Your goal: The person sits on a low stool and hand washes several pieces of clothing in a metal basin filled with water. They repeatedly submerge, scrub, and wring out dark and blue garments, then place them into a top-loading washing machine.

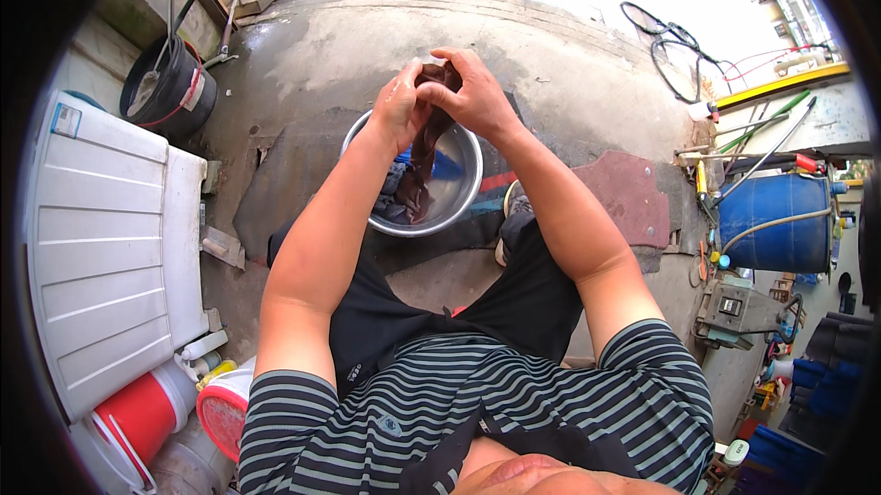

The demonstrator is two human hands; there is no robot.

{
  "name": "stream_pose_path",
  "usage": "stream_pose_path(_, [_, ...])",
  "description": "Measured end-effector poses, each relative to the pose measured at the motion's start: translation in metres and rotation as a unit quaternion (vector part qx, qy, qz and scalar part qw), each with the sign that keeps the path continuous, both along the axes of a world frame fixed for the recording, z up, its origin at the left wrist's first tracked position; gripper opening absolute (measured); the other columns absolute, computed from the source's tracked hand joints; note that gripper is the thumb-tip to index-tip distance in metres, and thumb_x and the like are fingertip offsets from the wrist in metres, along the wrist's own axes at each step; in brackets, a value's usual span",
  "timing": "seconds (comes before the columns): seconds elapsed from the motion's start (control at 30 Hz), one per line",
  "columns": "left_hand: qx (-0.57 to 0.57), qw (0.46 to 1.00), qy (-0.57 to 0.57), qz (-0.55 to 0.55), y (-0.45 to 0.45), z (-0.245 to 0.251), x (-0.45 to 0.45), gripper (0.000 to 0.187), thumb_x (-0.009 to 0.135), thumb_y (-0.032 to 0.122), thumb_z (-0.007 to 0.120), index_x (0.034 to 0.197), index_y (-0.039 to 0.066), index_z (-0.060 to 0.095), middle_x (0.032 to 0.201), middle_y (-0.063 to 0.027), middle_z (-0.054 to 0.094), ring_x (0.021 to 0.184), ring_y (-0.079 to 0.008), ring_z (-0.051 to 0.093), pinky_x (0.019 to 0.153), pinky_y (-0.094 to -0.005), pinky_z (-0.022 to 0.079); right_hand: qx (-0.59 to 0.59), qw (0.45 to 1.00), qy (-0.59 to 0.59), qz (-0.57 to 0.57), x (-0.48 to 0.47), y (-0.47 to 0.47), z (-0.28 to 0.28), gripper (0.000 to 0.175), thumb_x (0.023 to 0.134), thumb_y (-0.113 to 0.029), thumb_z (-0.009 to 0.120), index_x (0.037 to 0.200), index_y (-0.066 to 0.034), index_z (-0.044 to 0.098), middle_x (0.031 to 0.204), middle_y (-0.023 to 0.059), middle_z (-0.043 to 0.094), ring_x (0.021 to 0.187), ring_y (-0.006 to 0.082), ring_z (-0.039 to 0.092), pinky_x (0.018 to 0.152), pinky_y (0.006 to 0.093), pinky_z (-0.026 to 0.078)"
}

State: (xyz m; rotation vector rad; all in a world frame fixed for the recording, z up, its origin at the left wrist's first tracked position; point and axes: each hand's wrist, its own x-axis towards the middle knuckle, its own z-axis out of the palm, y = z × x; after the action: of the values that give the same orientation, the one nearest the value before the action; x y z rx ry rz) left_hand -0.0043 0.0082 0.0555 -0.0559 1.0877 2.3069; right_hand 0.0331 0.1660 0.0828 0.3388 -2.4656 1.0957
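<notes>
My left hand [400, 101] and my right hand [475, 92] are raised together above the far rim of a round metal basin [460, 209]. Both grip a dark brown wet-looking cloth [428, 137] bunched between the fingers. The cloth hangs down from my hands, and its lower end rests in the basin. White suds show on my left hand. Inside the basin lie a dark grey-blue cloth [389, 189] and something bright blue [446, 166], partly behind the brown cloth. The basin stands on the floor between my feet.
A white ribbed plastic lid or cabinet [103, 240] stands at left, a black bucket [172, 92] beyond it. Red buckets [141, 416] sit at lower left. A maroon mat [619, 199] lies right of the basin. Farther right are a blue drum [774, 223] and a coiled black hose [674, 61].
</notes>
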Motion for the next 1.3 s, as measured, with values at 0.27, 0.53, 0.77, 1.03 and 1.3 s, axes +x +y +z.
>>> stream_pose_path(0.27, [-0.105,0.992,0.064,0.032,-0.002,0.020,0.000,0.040,0.113,0.039,0.048,0.124,0.006,0.067,0.115,-0.0091,0.072,0.109,-0.0206,0.068,0.100,-0.0383,0.055,-0.099,0.986,-0.130,0.020,0.004,0.008,0.005,0.043,0.088,-0.025,0.085,0.123,-0.0044,0.072,0.104,0.0162,0.077,0.094,0.0277,0.076,0.085,0.0371,0.059])
stream_pose_path(0.53, [0.010,0.991,-0.135,-0.023,0.003,-0.004,-0.010,0.040,0.110,0.045,0.051,0.113,0.010,0.070,0.110,-0.0072,0.073,0.106,-0.0217,0.068,0.094,-0.0413,0.054,-0.022,0.999,0.036,-0.030,-0.003,-0.007,-0.004,0.030,0.089,-0.021,0.084,0.081,0.0009,0.064,0.080,0.0118,0.057,0.070,0.0282,0.057,0.064,0.0387,0.047])
stream_pose_path(0.77, [-0.102,0.982,-0.156,-0.034,-0.013,-0.027,-0.010,0.038,0.112,0.047,0.051,0.099,0.014,0.065,0.089,-0.0049,0.066,0.079,-0.0202,0.062,0.071,-0.0416,0.053,-0.020,0.991,0.072,0.109,0.045,-0.065,-0.014,0.035,0.088,-0.029,0.083,0.075,-0.0031,0.062,0.086,0.0122,0.060,0.080,0.0339,0.064,0.072,0.0414,0.054])
stream_pose_path(1.03, [0.094,0.982,-0.162,-0.038,0.008,-0.016,0.000,0.053,0.109,0.057,0.045,0.121,0.012,0.068,0.121,-0.0117,0.071,0.108,-0.0300,0.069,0.095,-0.0476,0.058,0.066,0.979,0.070,-0.178,-0.004,-0.037,-0.002,0.034,0.096,-0.029,0.072,0.070,-0.0080,0.063,0.082,0.0137,0.065,0.071,0.0372,0.067,0.062,0.0478,0.054])
stream_pose_path(1.3, [0.060,0.983,-0.171,-0.021,-0.004,-0.019,-0.010,0.052,0.112,0.052,0.034,0.119,0.013,0.067,0.117,-0.0121,0.071,0.103,-0.0323,0.067,0.094,-0.0509,0.055,0.070,0.980,0.180,-0.037,0.019,-0.056,-0.016,0.033,0.095,-0.023,0.074,0.071,-0.0077,0.058,0.081,0.0139,0.061,0.069,0.0364,0.064,0.062,0.0450,0.053])
